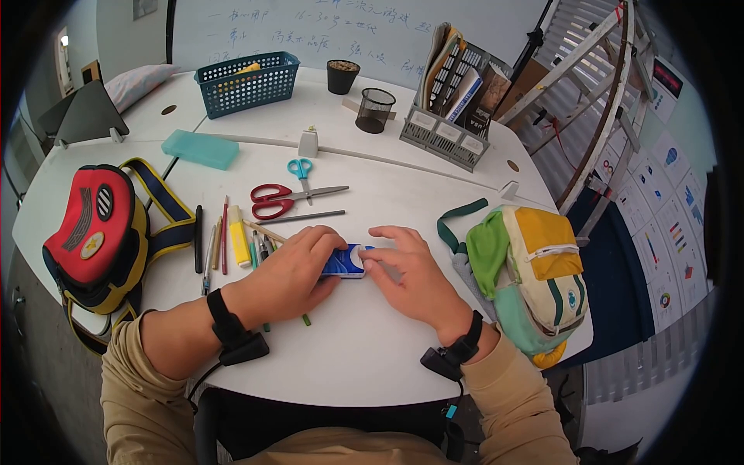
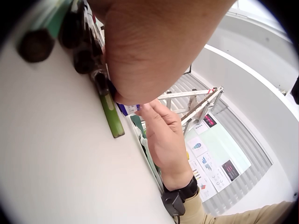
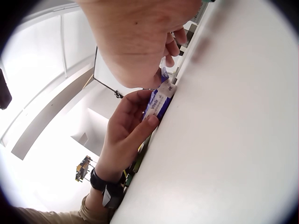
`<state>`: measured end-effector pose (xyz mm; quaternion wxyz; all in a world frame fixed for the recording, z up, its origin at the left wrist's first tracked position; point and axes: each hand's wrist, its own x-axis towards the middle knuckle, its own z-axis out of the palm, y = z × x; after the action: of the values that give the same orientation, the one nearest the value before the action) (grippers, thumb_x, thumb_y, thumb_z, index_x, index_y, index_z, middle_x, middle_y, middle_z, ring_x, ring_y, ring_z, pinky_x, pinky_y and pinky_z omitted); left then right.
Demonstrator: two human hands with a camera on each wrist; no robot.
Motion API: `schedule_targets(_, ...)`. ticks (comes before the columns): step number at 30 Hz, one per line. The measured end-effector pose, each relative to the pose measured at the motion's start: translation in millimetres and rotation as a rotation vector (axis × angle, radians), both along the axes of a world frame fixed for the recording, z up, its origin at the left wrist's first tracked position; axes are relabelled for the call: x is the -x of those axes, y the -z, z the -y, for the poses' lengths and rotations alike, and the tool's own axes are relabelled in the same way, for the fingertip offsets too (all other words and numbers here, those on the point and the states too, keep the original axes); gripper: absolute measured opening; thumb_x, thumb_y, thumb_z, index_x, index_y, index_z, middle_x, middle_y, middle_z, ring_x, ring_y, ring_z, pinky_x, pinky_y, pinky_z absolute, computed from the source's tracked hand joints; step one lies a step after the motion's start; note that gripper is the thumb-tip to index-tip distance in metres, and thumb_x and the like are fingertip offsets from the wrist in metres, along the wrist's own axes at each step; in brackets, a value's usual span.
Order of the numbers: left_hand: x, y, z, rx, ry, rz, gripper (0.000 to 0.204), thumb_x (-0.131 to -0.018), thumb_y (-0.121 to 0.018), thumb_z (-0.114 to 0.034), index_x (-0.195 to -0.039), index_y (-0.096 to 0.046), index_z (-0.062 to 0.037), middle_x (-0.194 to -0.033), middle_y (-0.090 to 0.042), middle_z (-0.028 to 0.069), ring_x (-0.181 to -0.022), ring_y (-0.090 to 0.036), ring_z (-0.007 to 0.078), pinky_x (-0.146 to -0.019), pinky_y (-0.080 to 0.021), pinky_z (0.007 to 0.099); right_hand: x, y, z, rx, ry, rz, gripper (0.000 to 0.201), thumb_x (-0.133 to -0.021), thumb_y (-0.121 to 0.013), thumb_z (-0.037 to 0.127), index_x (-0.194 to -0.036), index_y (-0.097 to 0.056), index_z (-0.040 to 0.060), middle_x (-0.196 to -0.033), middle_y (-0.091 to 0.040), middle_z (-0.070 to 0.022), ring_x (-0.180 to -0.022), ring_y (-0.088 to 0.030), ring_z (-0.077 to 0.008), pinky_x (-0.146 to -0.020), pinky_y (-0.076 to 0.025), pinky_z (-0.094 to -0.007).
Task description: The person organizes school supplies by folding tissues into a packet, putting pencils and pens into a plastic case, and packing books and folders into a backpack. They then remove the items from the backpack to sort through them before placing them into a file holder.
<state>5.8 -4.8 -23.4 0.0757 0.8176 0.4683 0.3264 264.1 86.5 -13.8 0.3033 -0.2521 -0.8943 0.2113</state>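
Note:
A small blue tissue pack lies in front of me, with "Vinda" printed on its side in the right wrist view. My left hand grips its left end between thumb and fingers. From the other side my right hand pinches the flap at the pack's end, which stands lifted in the right wrist view. The other right fingers stretch out past it. Pens and a yellow highlighter lie beside my left hand, partly hidden by it.
Red-handled scissors and blue-handled scissors lie beyond the hands. A red bag is at left, a green and yellow backpack at right. Farther back are a teal case, a basket, a mesh cup and a file holder.

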Motion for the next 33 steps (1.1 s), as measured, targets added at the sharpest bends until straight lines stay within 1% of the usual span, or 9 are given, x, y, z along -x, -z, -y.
schedule_targets(3,-0.4,-2.3,2.4,0.019,-0.019,-0.019,0.054,-0.095,-0.082,-0.005,-0.143,-0.057,-0.0016,-0.142,-0.062,0.0221,-0.133,-0.063,0.0442,-0.116,-0.052,0.0501,-0.9,-7.4,-0.2,0.051,-0.013,-0.035,0.011,-0.099,-0.082,0.012,-0.106,-0.086,0.0056,-0.147,-0.069,-0.0162,-0.144,-0.059,-0.0388,-0.122,-0.044,-0.0494)
schedule_targets(6,0.7,-1.2,2.9,0.037,-0.034,-0.038,0.055,-0.096,-0.081,-0.005,-0.146,-0.057,-0.0023,-0.145,-0.062,0.0211,-0.136,-0.062,0.0435,-0.118,-0.049,0.0511,-2.5,-6.6,0.8,0.033,-0.078,0.03,0.009,-0.095,-0.084,0.011,-0.104,-0.085,0.0068,-0.148,-0.068,-0.0152,-0.145,-0.058,-0.0385,-0.123,-0.043,-0.05)
schedule_targets(12,-0.9,-2.0,2.5,0.007,-0.038,-0.032,0.056,-0.096,-0.079,-0.001,-0.149,-0.059,-0.0055,-0.15,-0.06,0.0206,-0.138,-0.061,0.0426,-0.119,-0.049,0.0512,-1.7,-8.5,1.5,0.039,-0.04,0.023,0.009,-0.093,-0.085,0.01,-0.102,-0.083,0.0101,-0.148,-0.067,-0.015,-0.146,-0.057,-0.0395,-0.124,-0.042,-0.0504)
schedule_targets(15,-1.2,-3.7,1.9,0.032,-0.017,-0.033,0.054,-0.097,-0.077,0.002,-0.148,-0.063,-0.01,-0.151,-0.058,0.0209,-0.138,-0.061,0.0436,-0.118,-0.05,0.0512,-1.7,-8.1,0.3,0.055,-0.074,0.03,0.01,-0.093,-0.086,0.009,-0.102,-0.082,0.0097,-0.148,-0.066,-0.0151,-0.146,-0.056,-0.0401,-0.125,-0.042,-0.0504)
schedule_targets(18,-2.1,-4.2,1.9,0.031,-0.012,-0.052,0.05,-0.096,-0.076,0.004,-0.143,-0.067,-0.0136,-0.151,-0.058,0.0215,-0.138,-0.061,0.0449,-0.118,-0.051,0.0518,-1.5,-6.4,-0.6,0.061,-0.097,0.032,0.01,-0.093,-0.086,0.009,-0.102,-0.082,0.0096,-0.15,-0.065,-0.0149,-0.146,-0.056,-0.0405,-0.125,-0.042,-0.05)
schedule_targets(24,-1.8,-3.8,2.1,0.027,0.004,-0.048,0.043,-0.094,-0.075,0.005,-0.133,-0.07,-0.0144,-0.149,-0.059,0.0226,-0.136,-0.062,0.0457,-0.117,-0.051,0.0536,0.1,-7.2,1.9,0.054,-0.115,0.026,0.01,-0.094,-0.087,0.01,-0.101,-0.081,0.0089,-0.151,-0.065,-0.0151,-0.146,-0.055,-0.0405,-0.123,-0.044,-0.0493)
schedule_targets(27,-0.9,-4.1,2.0,0.022,0.005,-0.065,0.04,-0.093,-0.077,0.001,-0.13,-0.07,-0.0138,-0.147,-0.06,0.0221,-0.134,-0.062,0.046,-0.116,-0.051,0.0532,-1.7,-6.7,-0.5,0.05,-0.127,0.052,0.014,-0.094,-0.087,0.009,-0.106,-0.081,0.0096,-0.151,-0.065,-0.0151,-0.147,-0.055,-0.0408,-0.124,-0.044,-0.0503)
schedule_targets(30,0.3,-15.4,5.8,0.087,-0.012,-0.09,0.043,-0.092,-0.081,-0.006,-0.133,-0.067,-0.0106,-0.145,-0.061,0.0216,-0.131,-0.064,0.0453,-0.114,-0.052,0.0519,-0.1,-6.6,1.3,0.039,-0.063,0.012,0.026,-0.095,-0.087,0.01,-0.119,-0.078,0.0072,-0.146,-0.067,-0.0169,-0.142,-0.061,-0.0393,-0.121,-0.048,-0.0486)
schedule_targets(33,-0.7,-14.8,5.0,0.057,-0.036,-0.006,0.052,-0.091,-0.084,-0.011,-0.138,-0.063,-0.0066,-0.14,-0.063,0.021,-0.128,-0.065,0.044,-0.112,-0.053,0.0503,3.9,-3.1,1.2,0.094,0.073,-0.112,0.034,-0.1,-0.086,0.014,-0.129,-0.072,0.0021,-0.133,-0.074,-0.017,-0.125,-0.073,-0.0342,-0.107,-0.057,-0.042)
